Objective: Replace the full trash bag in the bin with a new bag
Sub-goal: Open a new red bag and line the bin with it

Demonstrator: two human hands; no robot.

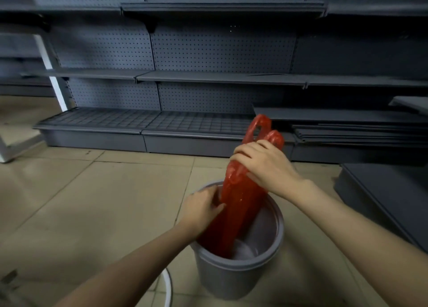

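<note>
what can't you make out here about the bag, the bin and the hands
Head view, the only one:
- Lower end of the red bag: hidden behind the near wall of the grey bin.
- Left hand fingertips: tucked behind the bag, so its grip is unclear.
- Right hand palm side: faces away; it holds the bag's upper part.
- White curved object by the bin: cut off by the bottom edge, can't be identified.
- Any old full bag: none in view.

left hand [203, 206]: fingers curled, low | right hand [266, 165]: gripping, raised | both forearms extended
</note>
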